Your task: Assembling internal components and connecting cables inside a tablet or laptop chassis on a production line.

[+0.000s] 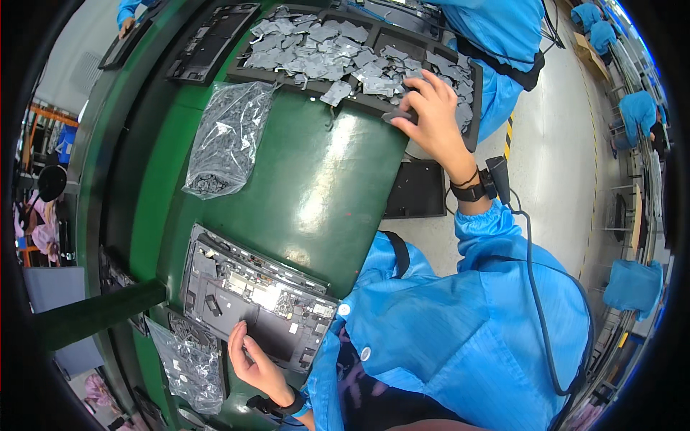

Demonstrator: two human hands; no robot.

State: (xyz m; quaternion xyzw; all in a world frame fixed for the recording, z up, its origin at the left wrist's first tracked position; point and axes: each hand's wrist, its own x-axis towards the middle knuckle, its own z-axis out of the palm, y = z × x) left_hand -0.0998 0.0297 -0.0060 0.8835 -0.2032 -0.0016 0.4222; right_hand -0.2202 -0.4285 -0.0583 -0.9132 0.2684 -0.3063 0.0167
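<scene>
An opened laptop base (277, 334) with exposed circuit boards lies in front of me at the table's near edge, and a second one shows beneath it. My left hand (251, 363) rests at its lower left edge, fingers loosely stretched and holding nothing. Farther off, my right hand (435, 118) reaches over the near right edge of a black divided tray (302, 80). A small dark grey flat piece (396, 116) is pinched between its thumb and forefinger. Many thin grey cut pieces (316, 50) are heaped in the tray.
A clear plastic bag (230, 136) of small dark parts lies left of the tray; another bag (190, 366) is at lower left. More laptop casings (212, 43) stand along the line. A green bar (108, 312) crosses at left. A co-worker in blue (496, 36) sits beyond the tray.
</scene>
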